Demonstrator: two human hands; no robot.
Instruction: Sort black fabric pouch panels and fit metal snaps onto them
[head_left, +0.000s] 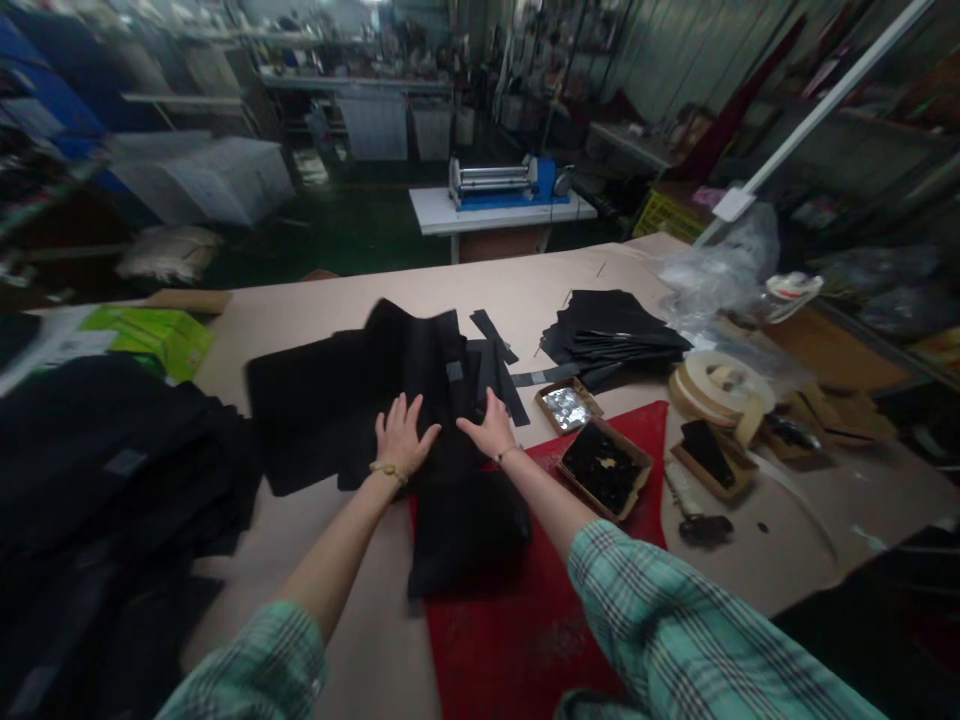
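Observation:
Black fabric pieces [315, 400] lie overlapping on the table in front of me, one with its far edge raised in a fold. My left hand [403, 437] rests on this fabric, fingers spread flat. At the right side of the same fabric is my right hand [491, 430], thumb and forefinger apart; its other fingers are hard to make out. A small grey patch [455, 372] shows on the black piece just beyond my hands. Nearer to me, a black folded piece [469, 535] lies partly over a red sheet [517, 640].
A stack of black pieces [607, 330] lies at the back right. Small boxes, one a tray of black parts [606, 468], and a tape roll [724, 390] stand on the right. A dark fabric pile [112, 470] fills the left. Beyond is a blue roller machine [502, 185].

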